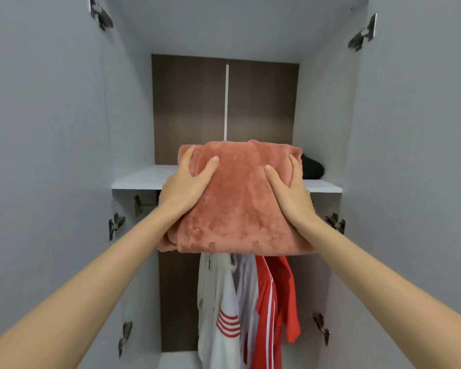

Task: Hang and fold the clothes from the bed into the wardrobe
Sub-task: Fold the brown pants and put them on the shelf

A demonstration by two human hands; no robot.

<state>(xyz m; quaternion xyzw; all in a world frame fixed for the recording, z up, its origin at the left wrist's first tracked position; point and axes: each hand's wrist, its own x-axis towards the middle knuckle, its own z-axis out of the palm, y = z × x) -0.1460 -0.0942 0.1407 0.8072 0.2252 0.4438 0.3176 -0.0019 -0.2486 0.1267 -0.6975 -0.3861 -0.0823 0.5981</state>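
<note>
wardrobe (133,115): grey sides | back panel (189,107): dark brown | shelf (144,179): white

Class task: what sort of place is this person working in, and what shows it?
Probably an open wardrobe: a white shelf, a folded pink fleece held up to it, hanging clothes below, door hinges at the sides.

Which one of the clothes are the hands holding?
The fluffy pink folded garment, gripped by the left hand and right hand; the white top and red top hang below, untouched.

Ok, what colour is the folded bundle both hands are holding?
The folded bundle is plain salmon pink, clearest in the head view.
</note>
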